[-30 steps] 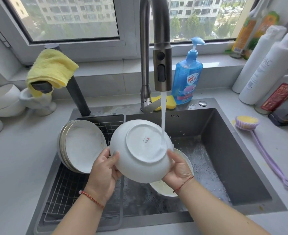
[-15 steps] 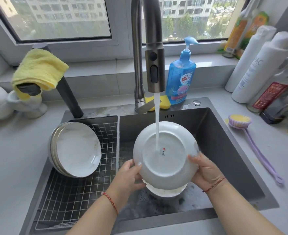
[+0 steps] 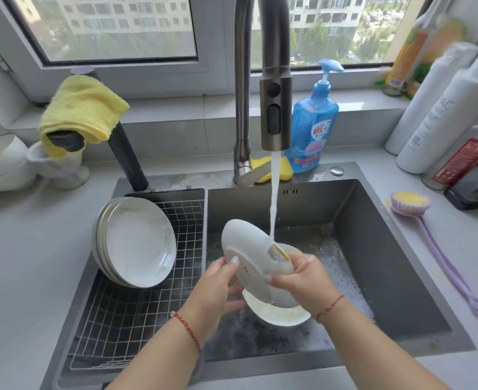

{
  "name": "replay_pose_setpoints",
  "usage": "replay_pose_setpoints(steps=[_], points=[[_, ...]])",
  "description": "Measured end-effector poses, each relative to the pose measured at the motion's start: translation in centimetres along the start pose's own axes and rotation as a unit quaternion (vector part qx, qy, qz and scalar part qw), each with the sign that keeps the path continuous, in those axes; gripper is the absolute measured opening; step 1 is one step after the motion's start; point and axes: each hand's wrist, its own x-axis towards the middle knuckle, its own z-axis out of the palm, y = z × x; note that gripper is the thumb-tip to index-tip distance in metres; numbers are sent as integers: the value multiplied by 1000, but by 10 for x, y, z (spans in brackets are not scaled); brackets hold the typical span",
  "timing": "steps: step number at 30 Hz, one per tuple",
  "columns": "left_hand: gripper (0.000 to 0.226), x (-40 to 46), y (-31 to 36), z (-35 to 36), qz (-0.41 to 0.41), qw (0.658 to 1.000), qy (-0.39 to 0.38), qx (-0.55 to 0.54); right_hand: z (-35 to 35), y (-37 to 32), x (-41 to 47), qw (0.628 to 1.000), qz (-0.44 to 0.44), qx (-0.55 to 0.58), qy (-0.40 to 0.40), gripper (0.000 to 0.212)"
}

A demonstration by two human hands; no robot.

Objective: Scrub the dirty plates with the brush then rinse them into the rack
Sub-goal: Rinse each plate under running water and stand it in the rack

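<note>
While water runs, both hands, the left hand [image 3: 218,288] and right hand [image 3: 302,280], grip the plate [image 3: 249,254], now tipped edge-on. Rinsing looks nearly done; the rack [image 3: 147,305] comes next.

White plate [image 3: 249,249]; lilac brush [image 3: 429,235]; yellow cloth [image 3: 83,105]; blue soap bottle [image 3: 314,128].

Home kitchen: sink [image 3: 401,249], faucet [image 3: 274,80], dish soap [image 3: 314,128]

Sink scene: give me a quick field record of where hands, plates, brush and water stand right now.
held plate: white plate, tilted on edge under the stream
left hand: left hand grips its lower left edge
right hand: right hand grips its right rim
water: faucet running, stream hits the plate's upper rim
sink: another plate lies below, in the basin
rack: stacked plates leaning at the rack's back
brush: purple brush on the counter, right, untouched
</note>
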Motion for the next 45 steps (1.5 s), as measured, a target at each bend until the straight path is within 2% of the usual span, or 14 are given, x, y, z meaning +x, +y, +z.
replay_pose_setpoints(steps=[1,4,7,11,13,16,20,23,26,31,37,42,45], points=[[35,0,1,0,3,1000,-1,-10,6,0,-1,1000,-8,-24,-1,15],[45,-4,5,0,20,999,-6,-41,24,-1,-5,993,-60,-102,-26,22],[47,-6,11,-4,51,997,-5,-62,33,-9,-9,977,-118,-177,-30,8],[47,-10,19,-12,85,994,-10,-63,36,-25,-13,957,-134,-249,-59,33],[48,-13,23,-15,101,993,-17,-58,38,-32,-16,956,-130,-254,-74,38],[56,-17,29,-22,110,991,-29,-68,44,-42,-24,960,-145,-232,-58,29],[65,-22,42,-38,138,986,-36,-89,60,-62,-32,984,-153,-93,-19,9],[73,-28,50,-56,168,981,6,-94,75,-82,-28,988,-148,37,3,15],[67,-32,53,-84,198,973,75,-89,101,-97,-15,986,-135,95,2,12],[64,-38,52,-137,246,948,174,-105,159,-101,10,989,-104,102,-32,10],[41,-37,50,-162,263,949,152,-79,220,-76,40,998,-44,48,-14,10],[68,-28,42,-176,226,966,116,-53,250,-58,56,999,-22,-16,25,18],[66,-27,42,-179,219,968,117,-35,264,-55,59,999,-21,-37,30,25]])
